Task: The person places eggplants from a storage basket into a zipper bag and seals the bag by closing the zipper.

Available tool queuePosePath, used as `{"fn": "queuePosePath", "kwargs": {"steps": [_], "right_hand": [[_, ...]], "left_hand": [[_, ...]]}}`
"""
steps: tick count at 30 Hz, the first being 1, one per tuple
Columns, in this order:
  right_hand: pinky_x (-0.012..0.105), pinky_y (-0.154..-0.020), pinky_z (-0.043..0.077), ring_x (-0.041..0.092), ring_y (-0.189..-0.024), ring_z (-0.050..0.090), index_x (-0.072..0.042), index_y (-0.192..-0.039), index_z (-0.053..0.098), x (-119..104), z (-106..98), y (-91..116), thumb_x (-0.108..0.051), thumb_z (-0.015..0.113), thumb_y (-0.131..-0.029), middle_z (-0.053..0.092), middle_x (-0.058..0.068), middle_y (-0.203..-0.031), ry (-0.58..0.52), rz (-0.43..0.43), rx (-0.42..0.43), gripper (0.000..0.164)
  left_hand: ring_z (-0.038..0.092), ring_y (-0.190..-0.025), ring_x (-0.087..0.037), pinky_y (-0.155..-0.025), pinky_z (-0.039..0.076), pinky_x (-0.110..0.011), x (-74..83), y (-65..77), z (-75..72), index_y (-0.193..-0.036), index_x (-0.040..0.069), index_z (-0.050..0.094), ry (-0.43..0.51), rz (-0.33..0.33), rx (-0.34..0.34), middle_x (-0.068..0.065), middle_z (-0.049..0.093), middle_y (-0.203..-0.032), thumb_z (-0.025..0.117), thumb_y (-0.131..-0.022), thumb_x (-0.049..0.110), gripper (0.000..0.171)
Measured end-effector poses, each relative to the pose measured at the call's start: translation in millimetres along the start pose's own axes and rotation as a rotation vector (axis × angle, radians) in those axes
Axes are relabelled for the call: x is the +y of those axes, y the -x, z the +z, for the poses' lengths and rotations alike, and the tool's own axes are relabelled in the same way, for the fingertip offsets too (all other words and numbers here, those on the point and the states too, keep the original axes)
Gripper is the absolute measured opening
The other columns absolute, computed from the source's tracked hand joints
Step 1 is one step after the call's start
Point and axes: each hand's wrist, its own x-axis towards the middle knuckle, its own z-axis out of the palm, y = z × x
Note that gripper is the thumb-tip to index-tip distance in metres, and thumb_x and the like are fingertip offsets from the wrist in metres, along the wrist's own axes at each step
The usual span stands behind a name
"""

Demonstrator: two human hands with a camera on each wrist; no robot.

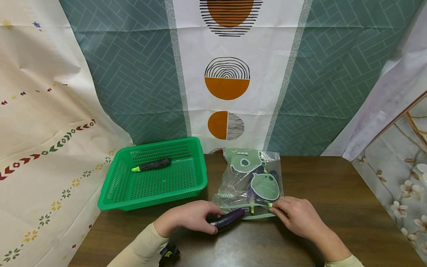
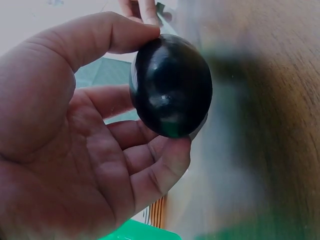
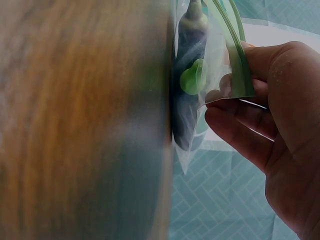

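My left hand grips a dark purple eggplant between thumb and fingers, and its far end reaches the mouth of a clear zip bag with green print. Seen from the left wrist, the glossy rounded end of this eggplant fills the grasp of the hand. My right hand pinches the right corner of the bag's mouth. The right wrist view has the hand holding the green-edged rim. Several eggplants lie inside the bag, partly hidden by its print.
A green plastic basket stands left of the bag, with one dark eggplant with a green stem lying in it. Patterned cloth hangs behind the brown wooden table. Floral cloth borders both sides.
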Motion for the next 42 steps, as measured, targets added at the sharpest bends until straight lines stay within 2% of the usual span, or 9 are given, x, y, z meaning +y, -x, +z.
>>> {"fn": "queuePosePath", "kwargs": {"steps": [11, 19, 24, 27, 33, 42], "right_hand": [[0.026, -0.058, 0.053, -0.001, -0.073, 0.064, -0.024, -0.091, 0.076, 1, 1, -2, -0.019, 0.094, -0.085, 0.069, -0.017, -0.085, -0.005, -0.013, 0.007, 0.020], [0.026, -0.057, 0.053, 0.000, -0.073, 0.064, -0.024, -0.091, 0.076, 1, 0, -3, -0.018, 0.095, -0.082, 0.069, -0.017, -0.085, -0.003, -0.018, 0.009, 0.022], [0.027, -0.059, 0.055, 0.001, -0.074, 0.066, -0.024, -0.091, 0.076, 0, 0, -3, -0.017, 0.095, -0.081, 0.070, -0.016, -0.085, 0.006, -0.017, 0.001, 0.022], [0.027, -0.059, 0.055, 0.001, -0.075, 0.067, -0.024, -0.091, 0.077, 0, -1, -3, -0.017, 0.096, -0.081, 0.071, -0.016, -0.086, 0.009, -0.008, -0.008, 0.023], [0.026, -0.058, 0.054, 0.000, -0.074, 0.066, -0.025, -0.091, 0.076, -1, -2, 0, -0.016, 0.097, -0.080, 0.070, -0.017, -0.086, 0.006, 0.009, -0.017, 0.026], [0.026, -0.059, 0.055, -0.002, -0.073, 0.065, -0.026, -0.091, 0.077, -4, -2, -1, -0.019, 0.097, -0.081, 0.070, -0.019, -0.085, 0.007, 0.040, -0.024, 0.024]], "left_hand": [[0.061, -0.095, -0.003, -0.086, 0.051, -0.023, 2.8, 0.2, 0.3, -0.138, 0.007, 0.077, -0.017, -0.028, 0.049, 0.011, 0.073, -0.115, 0.083, -0.092, 0.027, 0.050], [0.061, -0.088, -0.003, -0.082, 0.051, -0.024, 2.7, -2.9, 5.2, -0.132, 0.008, 0.079, 0.022, -0.042, 0.095, 0.013, 0.073, -0.106, 0.084, -0.092, 0.031, 0.046], [0.061, -0.085, -0.002, -0.080, 0.052, -0.025, 4.2, -6.2, 11.1, -0.129, 0.009, 0.080, 0.033, -0.076, 0.137, 0.014, 0.072, -0.099, 0.085, -0.092, 0.034, 0.045], [0.061, -0.074, -0.002, -0.072, 0.054, -0.024, 8.1, -6.1, 14.3, -0.127, 0.008, 0.079, 0.070, -0.110, 0.155, 0.013, 0.069, -0.090, 0.086, -0.091, 0.034, 0.045], [0.059, -0.044, -0.010, -0.044, 0.055, -0.030, 16.4, -4.8, 20.5, -0.126, 0.006, 0.075, 0.216, -0.214, 0.173, 0.008, 0.065, -0.085, 0.087, -0.093, 0.031, 0.043], [0.058, -0.041, -0.011, -0.042, 0.054, -0.031, 23.0, -4.7, 24.9, -0.127, 0.006, 0.073, 0.236, -0.257, 0.190, 0.007, 0.064, -0.084, 0.085, -0.095, 0.032, 0.043]]}}
